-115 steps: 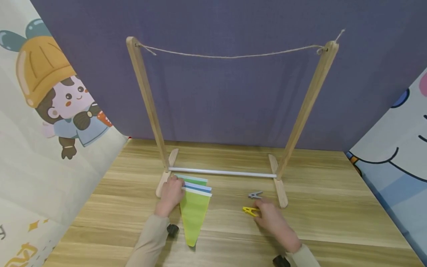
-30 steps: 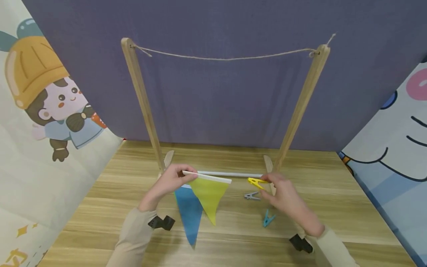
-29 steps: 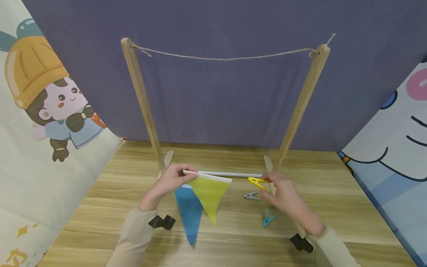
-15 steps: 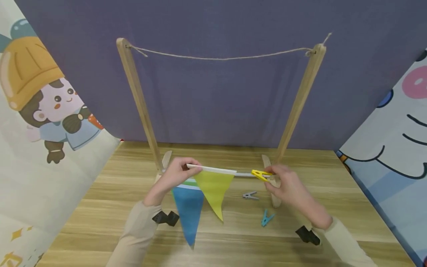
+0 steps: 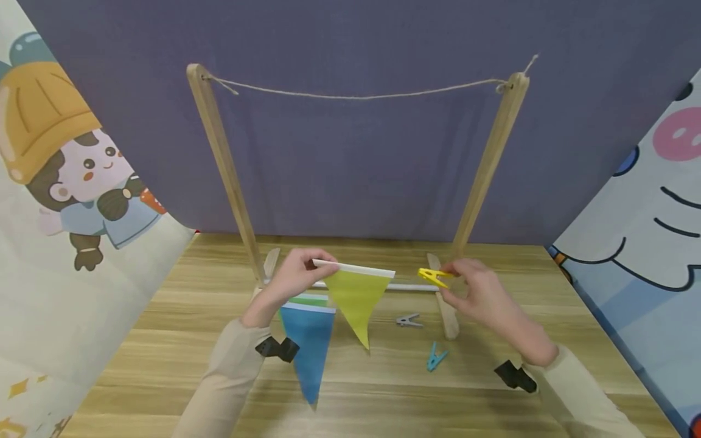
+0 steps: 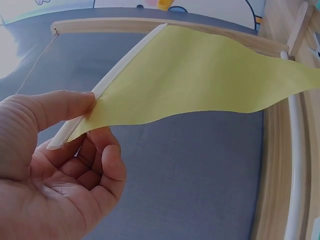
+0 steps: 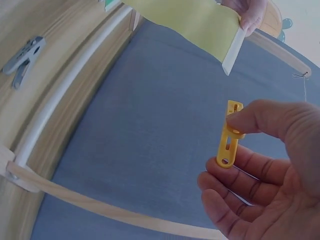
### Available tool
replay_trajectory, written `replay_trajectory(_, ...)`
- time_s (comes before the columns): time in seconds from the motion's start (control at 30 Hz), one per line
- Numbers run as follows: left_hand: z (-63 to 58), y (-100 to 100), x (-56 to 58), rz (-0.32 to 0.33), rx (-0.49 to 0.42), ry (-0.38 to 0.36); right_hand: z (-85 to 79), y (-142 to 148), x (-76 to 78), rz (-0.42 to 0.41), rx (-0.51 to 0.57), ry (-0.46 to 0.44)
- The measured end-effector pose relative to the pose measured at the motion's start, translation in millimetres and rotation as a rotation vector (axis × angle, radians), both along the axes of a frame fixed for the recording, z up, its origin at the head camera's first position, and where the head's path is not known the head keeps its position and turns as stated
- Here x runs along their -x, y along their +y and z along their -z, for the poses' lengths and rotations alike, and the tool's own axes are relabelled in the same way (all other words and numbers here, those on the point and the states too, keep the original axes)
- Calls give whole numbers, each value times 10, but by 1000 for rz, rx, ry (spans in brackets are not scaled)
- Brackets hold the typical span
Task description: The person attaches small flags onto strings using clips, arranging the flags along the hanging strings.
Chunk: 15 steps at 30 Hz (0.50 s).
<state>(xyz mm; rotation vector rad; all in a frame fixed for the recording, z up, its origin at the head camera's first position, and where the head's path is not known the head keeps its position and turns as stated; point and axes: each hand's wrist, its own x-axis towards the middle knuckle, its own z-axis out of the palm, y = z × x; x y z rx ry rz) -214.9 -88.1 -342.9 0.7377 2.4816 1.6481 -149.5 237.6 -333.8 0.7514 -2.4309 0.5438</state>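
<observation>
My left hand (image 5: 296, 277) pinches a yellow pennant flag (image 5: 358, 298) by the left end of its white top band, thumb over the band. The flag hangs point down above the table. To its right, my right hand (image 5: 482, 289) holds a yellow clothespin (image 5: 434, 277) between thumb and fingers; the right wrist view shows the thumb (image 7: 250, 117) pressed on the clothespin. A blue pennant (image 5: 309, 347) lies on the table below my left hand, overlapping a green pennant (image 5: 309, 300) that is mostly hidden. A grey clothespin (image 5: 409, 320) and a teal clothespin (image 5: 435, 358) lie between the hands.
Behind the hands stands a wooden frame with a left post (image 5: 224, 164) and a right post (image 5: 490, 167). A slack string (image 5: 350, 97) runs between their tops, and a white rod (image 5: 411, 287) joins them low down. A dark blue panel (image 5: 356, 170) closes off the back.
Earlier the left hand was at the stacked flags on the table and the right hand at the yellow clothespin. The yellow flag and clothespin have since been lifted, both rising towards the string; blue pennant uncovered.
</observation>
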Motion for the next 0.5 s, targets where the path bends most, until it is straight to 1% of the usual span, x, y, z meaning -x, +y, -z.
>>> replay_trajectory(0.13,-39,49,21,17,-11,-7,-61,37,8,8,-18,5)
replay_trajectory(0.2,-62,70,36,15,-13,-9,-93,56,15,11,-25,10)
replay_trajectory(0.4,-141,127,63,6,-15,27,-188,103,33,17,-46,22)
replay_trajectory(0.5,-164,163,78,13,-28,43,-230,123,39,18,-52,27)
